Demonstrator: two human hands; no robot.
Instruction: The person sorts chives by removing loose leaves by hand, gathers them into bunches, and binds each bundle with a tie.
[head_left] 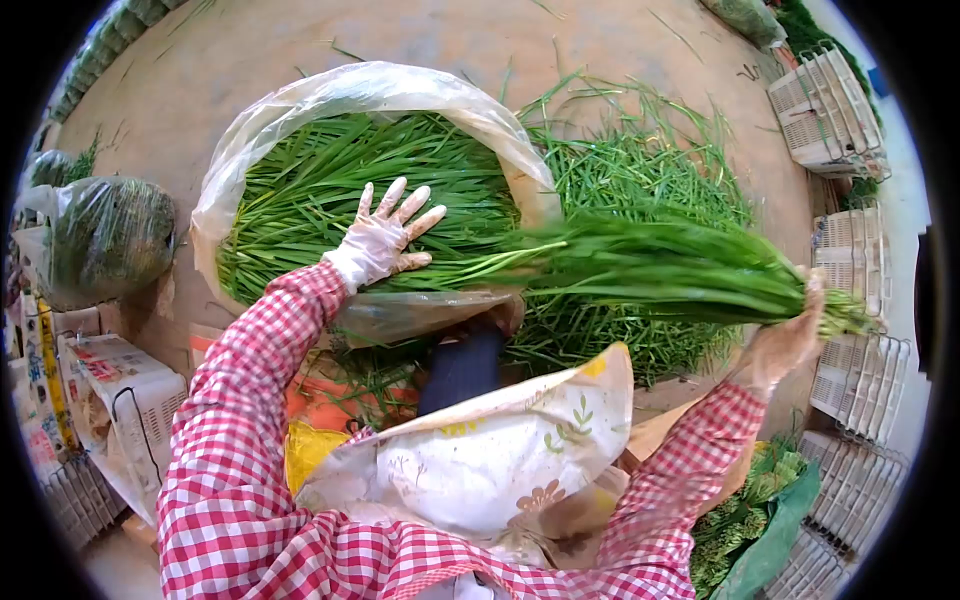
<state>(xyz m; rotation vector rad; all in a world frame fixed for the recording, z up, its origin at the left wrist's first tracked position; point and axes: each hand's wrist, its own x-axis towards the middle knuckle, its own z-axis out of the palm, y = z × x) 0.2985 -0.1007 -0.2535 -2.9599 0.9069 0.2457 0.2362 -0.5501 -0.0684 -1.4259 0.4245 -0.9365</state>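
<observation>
My left hand [385, 235], in a thin whitish glove, lies with fingers spread on the long green leaves [320, 170] that fill a clear plastic bag [225, 180] with a rolled rim. Out to the right, my gloved right hand [790, 335] is closed round the stem end of a bunch of long green leaves, perhaps Chinese chives [680, 268]. The bunch stretches leftward, its tips reaching over the bag's right rim. Its leaves are smeared by motion. Beneath it a heap of loose green leaves and scraps [640, 180] covers the floor.
A printed apron [480, 460] covers my lap. White plastic crates [825, 110] line the right side. At lower right, more green bunches [735, 530] lie beside a green sheet [770, 545]. A full plastic bag [105, 240] and a white crate [120, 400] stand at left.
</observation>
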